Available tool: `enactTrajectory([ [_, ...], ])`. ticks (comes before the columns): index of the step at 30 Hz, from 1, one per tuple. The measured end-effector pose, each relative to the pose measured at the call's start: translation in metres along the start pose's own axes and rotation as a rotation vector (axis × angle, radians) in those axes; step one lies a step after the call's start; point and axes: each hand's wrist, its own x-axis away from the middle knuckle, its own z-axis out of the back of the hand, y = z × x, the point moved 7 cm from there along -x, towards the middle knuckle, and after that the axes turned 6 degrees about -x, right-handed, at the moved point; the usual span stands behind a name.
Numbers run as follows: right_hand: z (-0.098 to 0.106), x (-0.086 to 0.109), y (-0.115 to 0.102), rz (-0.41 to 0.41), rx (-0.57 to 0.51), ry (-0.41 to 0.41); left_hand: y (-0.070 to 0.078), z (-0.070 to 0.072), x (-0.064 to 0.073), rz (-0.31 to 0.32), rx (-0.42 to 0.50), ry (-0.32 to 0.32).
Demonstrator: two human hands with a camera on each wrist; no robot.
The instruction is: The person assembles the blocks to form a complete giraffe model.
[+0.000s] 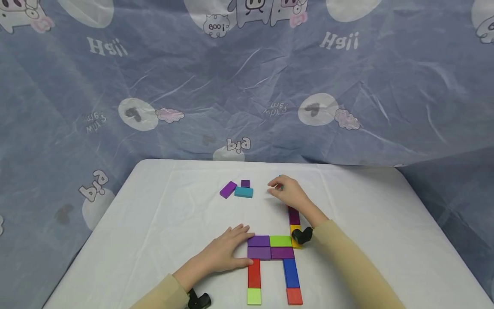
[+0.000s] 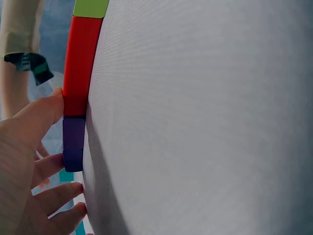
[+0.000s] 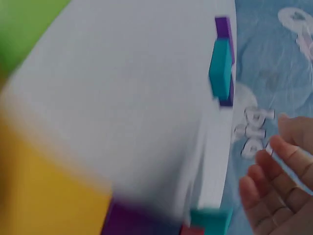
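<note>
Flat coloured blocks form a figure on the white table, with purple blocks [image 1: 259,252], a lime block [image 1: 280,241], a yellow block [image 1: 295,230] and a dark purple block [image 1: 294,216]. My left hand [image 1: 224,251] rests at its left side, fingers extended. In the left wrist view, its thumb touches the red block [image 2: 80,68] and a finger touches the purple block [image 2: 74,132]. Above the column's far end hovers my right hand [image 1: 289,193], fingers loosely bent and holding nothing. A teal block [image 3: 212,220] lies near it, mostly hidden by that hand in the head view.
Toward the back lie a loose teal block [image 1: 244,192], a purple block [image 1: 228,189] and a small dark purple block [image 1: 245,183]. Two legs of the figure, one with a blue block [image 1: 291,273], extend toward the near edge. A patterned blue-grey cloth [image 1: 216,94] hangs behind the table.
</note>
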Motion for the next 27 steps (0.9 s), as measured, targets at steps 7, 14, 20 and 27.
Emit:
enactTrajectory([
  [7, -0.045, -0.015, -0.031, -0.014, 0.034, -0.151, -0.001, -0.001, 0.000, 0.005, 0.013, -0.012],
  [14, -0.067, -0.023, -0.037, -0.019, 0.108, -0.131, 0.001, 0.000, 0.000, -0.014, 0.019, 0.000],
  [20, -0.074, -0.025, -0.035, -0.067, 0.171, -0.094, 0.003, 0.000, 0.001, -0.030, 0.022, 0.011],
  [27, -0.076, -0.025, -0.036, -0.111, 0.176, -0.063, 0.003, 0.000, 0.001, -0.028, 0.019, 0.017],
])
